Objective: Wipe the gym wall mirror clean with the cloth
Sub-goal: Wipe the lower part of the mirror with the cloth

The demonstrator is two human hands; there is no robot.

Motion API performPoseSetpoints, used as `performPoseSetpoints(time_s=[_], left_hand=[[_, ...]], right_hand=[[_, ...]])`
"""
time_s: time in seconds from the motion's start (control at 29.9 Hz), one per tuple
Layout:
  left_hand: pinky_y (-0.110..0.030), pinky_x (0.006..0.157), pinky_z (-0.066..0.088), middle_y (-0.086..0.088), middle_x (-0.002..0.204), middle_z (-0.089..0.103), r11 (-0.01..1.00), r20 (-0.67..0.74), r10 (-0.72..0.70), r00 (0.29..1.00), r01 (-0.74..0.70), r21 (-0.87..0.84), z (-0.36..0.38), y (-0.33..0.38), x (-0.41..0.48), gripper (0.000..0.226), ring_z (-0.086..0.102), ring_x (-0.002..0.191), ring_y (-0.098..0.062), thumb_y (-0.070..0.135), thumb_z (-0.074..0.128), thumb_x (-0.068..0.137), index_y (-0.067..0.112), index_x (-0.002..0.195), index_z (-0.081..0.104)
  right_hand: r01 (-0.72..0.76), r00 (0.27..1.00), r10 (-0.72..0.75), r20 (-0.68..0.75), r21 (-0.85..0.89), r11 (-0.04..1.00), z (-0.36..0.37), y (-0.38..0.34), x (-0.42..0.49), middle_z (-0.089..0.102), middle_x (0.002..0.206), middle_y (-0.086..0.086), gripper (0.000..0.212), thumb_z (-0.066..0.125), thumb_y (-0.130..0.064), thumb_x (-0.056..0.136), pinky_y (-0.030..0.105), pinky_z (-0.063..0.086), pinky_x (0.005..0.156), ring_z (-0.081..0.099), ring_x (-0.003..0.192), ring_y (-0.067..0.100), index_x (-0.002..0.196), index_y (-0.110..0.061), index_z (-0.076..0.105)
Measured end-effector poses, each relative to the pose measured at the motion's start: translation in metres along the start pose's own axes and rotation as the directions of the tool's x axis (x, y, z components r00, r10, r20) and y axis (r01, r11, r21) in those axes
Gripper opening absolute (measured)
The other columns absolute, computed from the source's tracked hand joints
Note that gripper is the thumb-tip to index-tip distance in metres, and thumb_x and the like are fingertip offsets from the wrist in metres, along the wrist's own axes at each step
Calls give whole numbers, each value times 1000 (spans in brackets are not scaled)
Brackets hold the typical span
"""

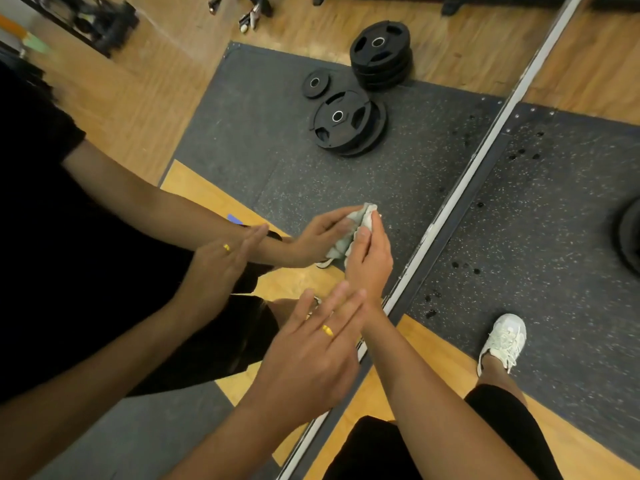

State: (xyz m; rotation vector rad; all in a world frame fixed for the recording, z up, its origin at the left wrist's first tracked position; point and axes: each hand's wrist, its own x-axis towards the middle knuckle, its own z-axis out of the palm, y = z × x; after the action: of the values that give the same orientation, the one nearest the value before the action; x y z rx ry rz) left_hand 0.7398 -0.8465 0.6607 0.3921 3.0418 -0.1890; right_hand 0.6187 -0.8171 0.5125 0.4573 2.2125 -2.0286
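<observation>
The wall mirror fills the left of the view, and its pale frame edge runs diagonally from the top right to the bottom middle. My right hand grips a crumpled light grey cloth and holds it against the glass near the frame, where it meets its own reflection. My left hand, with a yellow ring, is flat with straight fingers in front of the glass lower down, holding nothing. It stays apart from its reflection. My reflected arms and dark clothes show at the left.
Black weight plates show as reflections in the glass, and a real plate lies at the right edge. I stand on a speckled rubber mat and wood floor, my white sneaker close to the mirror's base.
</observation>
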Motion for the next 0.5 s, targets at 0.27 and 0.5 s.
performPoseSetpoints(time_s=[0.27,0.5], left_hand=[[-46,125,25,-12,149,56,998,-185,-67,980,67,-5,-25,-37,91,45,44,146,-28,15,44,102,5,143,57],[-47,120,33,-10,145,60,974,-122,70,990,-42,221,-13,-45,90,42,53,139,-26,17,51,100,7,139,62]], right_hand=[[45,994,-48,98,24,999,-10,-21,12,54,152,0,43,43,-24,111,6,31,108,48,139,8,152,-14,48],[90,993,-96,71,80,993,-13,-53,35,53,142,-10,41,44,-22,112,-1,26,101,37,131,-19,150,-11,49]])
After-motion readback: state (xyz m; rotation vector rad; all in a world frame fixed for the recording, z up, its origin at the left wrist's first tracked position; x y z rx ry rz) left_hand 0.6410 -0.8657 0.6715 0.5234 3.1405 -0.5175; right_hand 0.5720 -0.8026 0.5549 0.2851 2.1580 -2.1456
